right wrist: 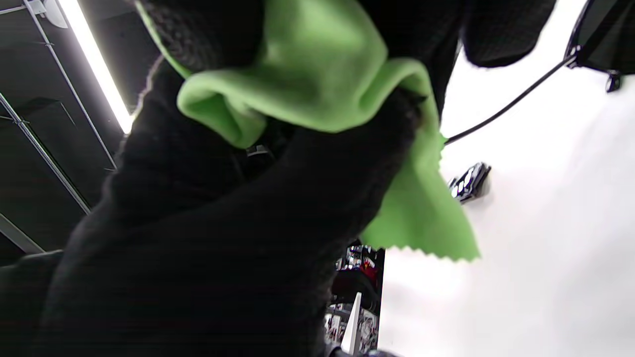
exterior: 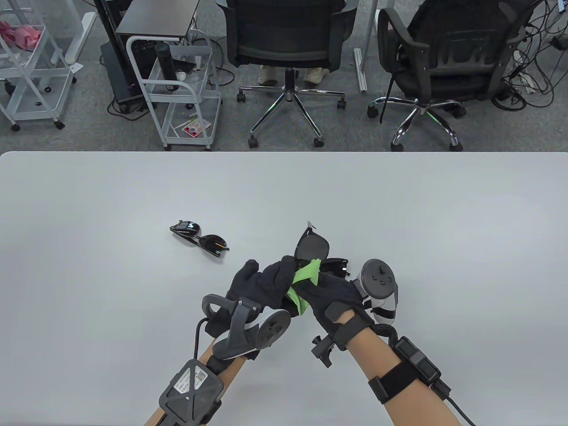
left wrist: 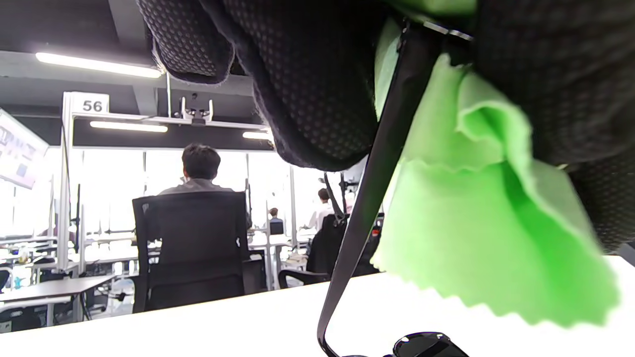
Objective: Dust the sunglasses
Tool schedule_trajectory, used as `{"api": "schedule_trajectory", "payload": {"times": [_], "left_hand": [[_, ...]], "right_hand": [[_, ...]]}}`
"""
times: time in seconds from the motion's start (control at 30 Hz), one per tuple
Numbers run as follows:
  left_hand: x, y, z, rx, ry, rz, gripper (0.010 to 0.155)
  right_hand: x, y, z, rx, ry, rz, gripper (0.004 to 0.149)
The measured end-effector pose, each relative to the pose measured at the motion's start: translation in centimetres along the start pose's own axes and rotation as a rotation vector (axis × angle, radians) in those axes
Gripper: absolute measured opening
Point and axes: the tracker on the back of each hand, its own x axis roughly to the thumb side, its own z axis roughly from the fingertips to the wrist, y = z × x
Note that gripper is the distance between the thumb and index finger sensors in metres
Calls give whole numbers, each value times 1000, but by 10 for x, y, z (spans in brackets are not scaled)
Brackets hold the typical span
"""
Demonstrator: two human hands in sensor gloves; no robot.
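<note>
Two pairs — the raised sunglasses point(exterior: 313, 246) in the left hand point(exterior: 262, 279) mid-wipe by the right hand point(exterior: 330, 295) pinching the green cloth point(exterior: 306, 277), the folded pair point(exterior: 199, 238) seemingly untouched on the counter point(exterior: 443, 213)

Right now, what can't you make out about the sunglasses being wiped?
- Held sunglasses: lower lens hidden by green cloth and both hands, table view.
- Left hand, right hand: exact grip hidden by cloth, every view.
- Dust: too small to see.

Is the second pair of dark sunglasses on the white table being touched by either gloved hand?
No: the second pair of dark sunglasses lies alone on the white table, left of both hands.
</note>
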Motion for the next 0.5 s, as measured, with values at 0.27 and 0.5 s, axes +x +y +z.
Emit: {"api": "schedule_trajectory", "payload": {"times": [0.27,0.5], "left_hand": [[3,-2,1,-3,-7,-54,101],[4,0,0,-4,4,-30,103]], "right_hand": [[-1,3,0,-5,28,31,42],[2,3,3,-56,-22,75,44]]}}
